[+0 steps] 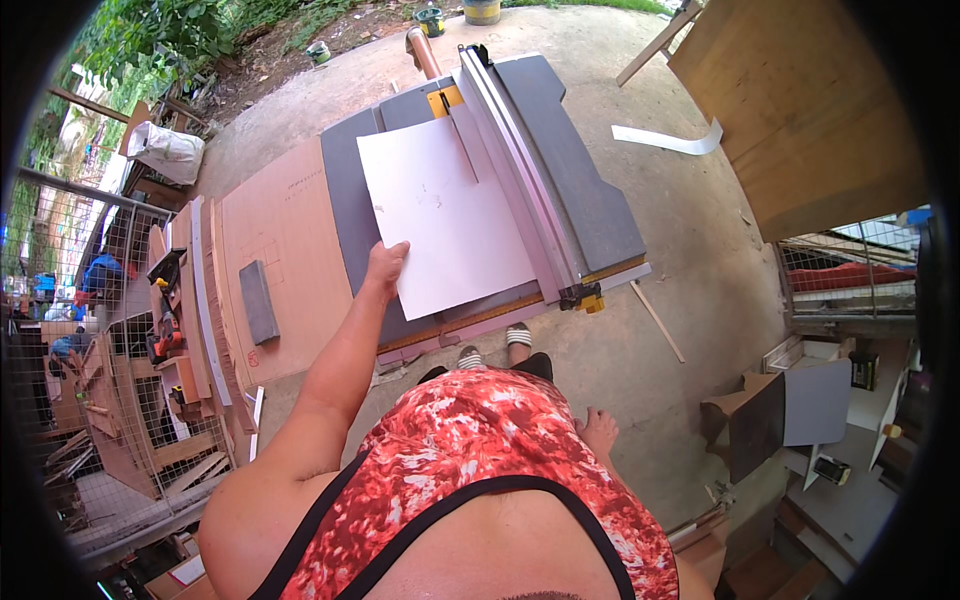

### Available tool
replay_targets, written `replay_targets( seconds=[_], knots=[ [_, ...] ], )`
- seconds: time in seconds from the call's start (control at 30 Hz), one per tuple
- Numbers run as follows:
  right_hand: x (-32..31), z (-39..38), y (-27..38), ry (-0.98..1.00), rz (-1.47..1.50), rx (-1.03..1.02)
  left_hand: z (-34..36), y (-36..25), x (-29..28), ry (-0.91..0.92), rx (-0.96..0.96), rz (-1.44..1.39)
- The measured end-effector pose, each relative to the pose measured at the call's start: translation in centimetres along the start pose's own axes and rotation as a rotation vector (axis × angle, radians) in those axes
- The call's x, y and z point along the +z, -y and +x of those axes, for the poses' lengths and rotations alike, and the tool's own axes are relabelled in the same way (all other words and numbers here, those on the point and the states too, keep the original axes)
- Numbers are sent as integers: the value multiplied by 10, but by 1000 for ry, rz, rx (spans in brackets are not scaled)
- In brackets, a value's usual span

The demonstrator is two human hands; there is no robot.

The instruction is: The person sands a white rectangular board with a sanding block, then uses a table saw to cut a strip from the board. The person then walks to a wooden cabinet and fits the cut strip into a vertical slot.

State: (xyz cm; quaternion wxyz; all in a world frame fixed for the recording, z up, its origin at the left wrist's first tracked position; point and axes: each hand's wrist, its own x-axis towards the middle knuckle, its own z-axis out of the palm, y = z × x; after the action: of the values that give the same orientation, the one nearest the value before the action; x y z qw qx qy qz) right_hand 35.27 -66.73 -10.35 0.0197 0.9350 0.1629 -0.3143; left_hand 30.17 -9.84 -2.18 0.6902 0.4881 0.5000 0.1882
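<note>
My left hand (387,268) grips the left edge of a white board (450,220), thumb on top and the other fingers mostly hidden. The board lies flat on a grey table saw (350,185), its right side along the long metal rip fence (525,190). At the board's far edge a thin dark blade-like strip (465,145) shows beside a yellow fitting (445,98). My right hand (600,432) hangs by my right hip, away from the saw, holding nothing, its fingers loosely apart.
Left of the saw, a brown wooden table (285,200) carries a grey block (259,302). A white strip (670,138) and a thin stick (658,322) lie on the concrete floor. A large plywood sheet (810,100) stands at right. A red-and-black power tool (165,335) sits far left.
</note>
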Motion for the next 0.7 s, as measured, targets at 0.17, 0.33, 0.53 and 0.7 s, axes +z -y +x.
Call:
replay_targets(
  seconds=[0.17,0.33,0.53,0.7],
  knots=[
    [0,4,1,-6,15,0,-1,-9,5,4,-11,-3],
    [-2,5,2,-4,5,0,4,-5,2,-1,12,-17],
    [0,6,1,-16,8,-6,5,-9,2,27,13,-26],
    [-1,6,2,-29,7,-12,9,-7,3,-7,19,-10]
  ],
)
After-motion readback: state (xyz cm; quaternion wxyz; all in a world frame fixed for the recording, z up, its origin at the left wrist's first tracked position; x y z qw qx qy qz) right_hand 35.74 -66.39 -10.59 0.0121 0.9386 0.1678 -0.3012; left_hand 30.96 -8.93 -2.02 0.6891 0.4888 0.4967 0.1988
